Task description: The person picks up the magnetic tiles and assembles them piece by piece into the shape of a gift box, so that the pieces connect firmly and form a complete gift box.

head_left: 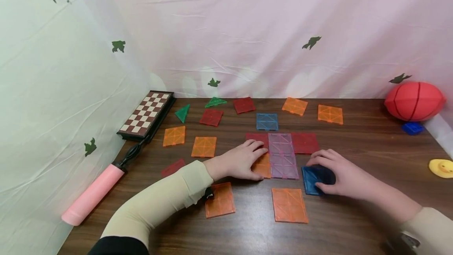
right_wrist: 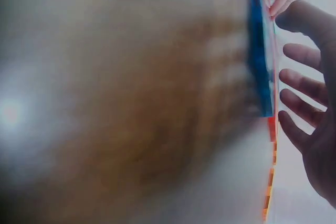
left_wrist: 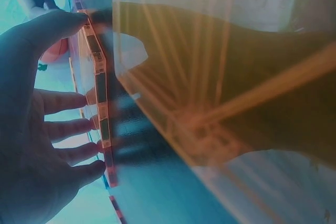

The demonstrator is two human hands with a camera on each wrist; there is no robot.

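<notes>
My left hand point(head_left: 242, 160) lies over an orange square tile point(head_left: 262, 166) and part of a red tile point(head_left: 255, 137), its fingers spread and fairly straight. The left wrist view shows fingertips along the orange tile point(left_wrist: 100, 85). These tiles adjoin a column of purple tiles point(head_left: 283, 156), with another red tile point(head_left: 305, 143) on its right. My right hand point(head_left: 341, 174) is over a blue square tile point(head_left: 310, 180), thumb toward the near edge, fingers toward the far one. Seen from the right wrist, the fingers are spread beside the blue tile point(right_wrist: 260, 51); firm contact is unclear.
Loose tiles lie around, including orange ones point(head_left: 290, 205) in front and a blue one point(head_left: 267, 121) behind. A checkered board point(head_left: 146, 113) and pink pump point(head_left: 93, 194) are at left. A red ball point(head_left: 415, 101), blue piece point(head_left: 412, 128) and yellow duck point(head_left: 441, 168) are at right.
</notes>
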